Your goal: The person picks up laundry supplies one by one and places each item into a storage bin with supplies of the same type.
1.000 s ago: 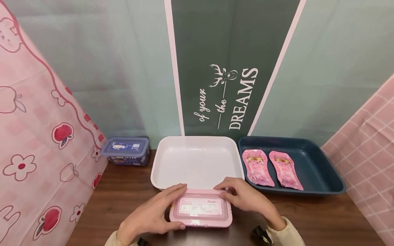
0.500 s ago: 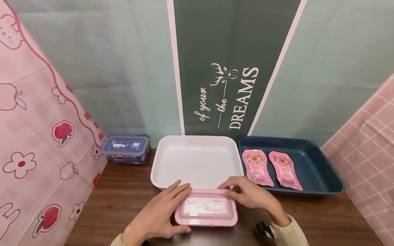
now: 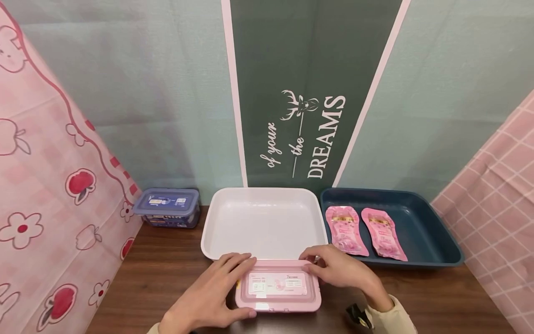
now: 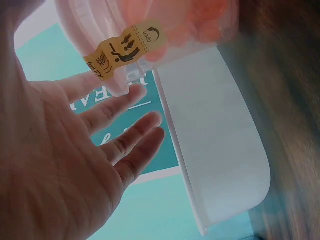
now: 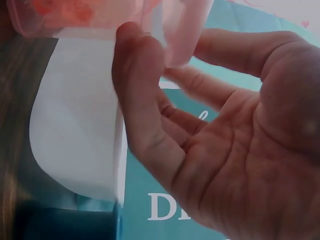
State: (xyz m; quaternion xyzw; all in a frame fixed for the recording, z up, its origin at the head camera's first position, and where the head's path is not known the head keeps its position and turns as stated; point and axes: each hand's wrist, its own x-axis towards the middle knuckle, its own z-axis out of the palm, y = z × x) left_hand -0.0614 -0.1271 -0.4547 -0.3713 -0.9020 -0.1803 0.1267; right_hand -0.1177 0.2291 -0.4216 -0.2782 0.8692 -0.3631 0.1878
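A pink lidded plastic box (image 3: 277,285) rests on the table in front of the white tray, with a printed label on its lid. Orange-red contents show through its wall in both wrist views. A yellow seal sticker (image 4: 122,51) marked "open" sits on its left side. My left hand (image 3: 210,292) lies along that side, fingers mostly straight, index near the far corner and thumb by the near corner. At the far right corner my right hand (image 3: 340,269) pinches the lid's rim between thumb and curled fingers. The fingers' far side is hidden in the head view.
The white tray (image 3: 264,222) stands behind the box. To its right, a dark blue tray (image 3: 429,241) holds two pink pouches (image 3: 347,230). At the back left stands a blue lidded container (image 3: 168,207). Fabric hangs around the wooden table (image 3: 137,287).
The pink box has shifted slightly right, and both hands have moved with it. My right thumb has stayed at the lid's far right corner. The trays and pouches have not moved.
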